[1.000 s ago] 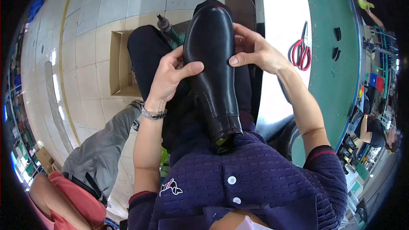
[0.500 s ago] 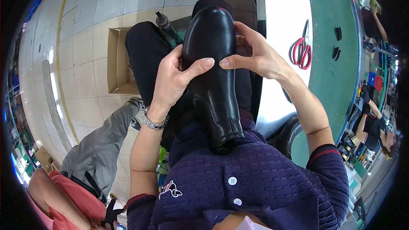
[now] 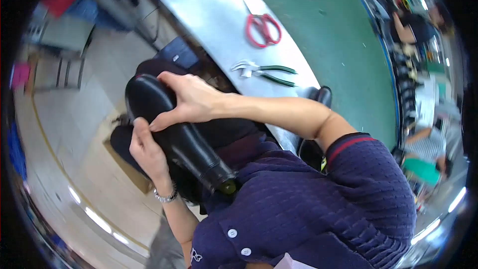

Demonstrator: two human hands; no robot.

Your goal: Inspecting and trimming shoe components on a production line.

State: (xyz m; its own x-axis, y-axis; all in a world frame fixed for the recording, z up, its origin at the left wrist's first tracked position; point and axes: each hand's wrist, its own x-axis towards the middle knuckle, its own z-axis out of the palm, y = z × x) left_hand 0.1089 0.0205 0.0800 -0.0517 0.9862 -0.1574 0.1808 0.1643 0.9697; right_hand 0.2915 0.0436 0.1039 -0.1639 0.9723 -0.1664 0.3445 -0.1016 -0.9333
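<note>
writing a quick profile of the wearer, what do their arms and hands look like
Both the left hand and right hand are ungloved. A silver, linked metal band circles the left wrist; the right wrist is bare. The right arm's short, dark purple-blue sleeve has a textured knit and a red stripe near its hem.

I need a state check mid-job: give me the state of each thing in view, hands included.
Black boot: held in both hands, toe pointing away from the torso
Left hand: closed on the boot
Right hand: closed on the boot
Scissors: lying on the metal surface, blades blurred
Green-handled pliers: lying there too, handles spread
Wristband: worn on the left wrist
</note>
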